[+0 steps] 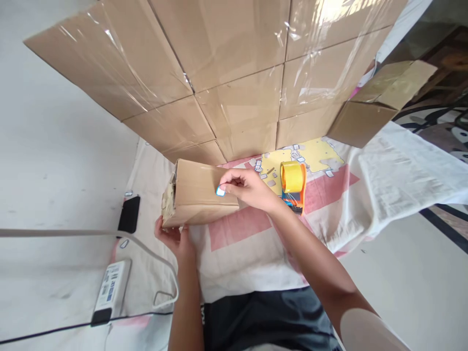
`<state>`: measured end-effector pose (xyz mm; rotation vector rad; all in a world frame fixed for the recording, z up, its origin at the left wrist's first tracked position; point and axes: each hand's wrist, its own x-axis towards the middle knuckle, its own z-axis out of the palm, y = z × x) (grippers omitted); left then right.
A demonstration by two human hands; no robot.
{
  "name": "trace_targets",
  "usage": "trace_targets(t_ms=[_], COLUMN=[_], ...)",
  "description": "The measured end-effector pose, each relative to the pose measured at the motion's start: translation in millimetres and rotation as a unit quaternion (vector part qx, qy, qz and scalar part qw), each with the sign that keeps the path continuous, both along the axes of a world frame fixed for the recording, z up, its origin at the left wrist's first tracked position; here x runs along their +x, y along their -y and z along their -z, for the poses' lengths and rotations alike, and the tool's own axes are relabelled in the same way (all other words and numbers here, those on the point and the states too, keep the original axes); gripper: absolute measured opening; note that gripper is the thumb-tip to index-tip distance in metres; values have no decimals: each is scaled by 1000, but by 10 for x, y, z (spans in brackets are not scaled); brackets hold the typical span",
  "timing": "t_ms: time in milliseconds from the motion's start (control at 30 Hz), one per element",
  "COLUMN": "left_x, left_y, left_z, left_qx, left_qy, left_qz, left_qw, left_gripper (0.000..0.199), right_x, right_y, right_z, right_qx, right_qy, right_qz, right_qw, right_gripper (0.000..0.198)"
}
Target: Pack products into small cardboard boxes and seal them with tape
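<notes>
A small cardboard box (195, 192) lies on its side on a pink, white and yellow sheet (237, 229). My left hand (171, 236) cups its near lower corner from below. My right hand (248, 187) rests on the box's top right edge, its fingertips pinching a small light-blue piece (220, 191) against the cardboard. A tape dispenser (293, 187) with a yellow roll and an orange and blue frame stands just right of my right wrist.
A wall of stacked cardboard boxes wrapped in clear film (226, 68) rises behind. An open box (380, 105) sits at the right. A black phone (129, 214), a white power brick (109, 290) and a cable (153, 256) lie at the left.
</notes>
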<state>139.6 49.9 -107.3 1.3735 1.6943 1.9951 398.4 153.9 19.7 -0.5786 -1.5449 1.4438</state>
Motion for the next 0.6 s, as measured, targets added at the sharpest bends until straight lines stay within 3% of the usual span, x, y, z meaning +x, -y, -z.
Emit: trace_targets(t_ms=[300,600], left_x=[-67,0], left_y=[-30,-40], left_z=[97,67], left_qx=[20,6], left_qy=[-1,-7], left_qz=[28,27], left_qw=[999,1000], left_gripper=[79,83], right_x=[-122,-234], right_y=[-35,47], right_z=[-41,17], right_qx=[104,26], right_qy=[27,21], right_qz=[80,111], right_qw=[991,993], right_gripper=[13,16])
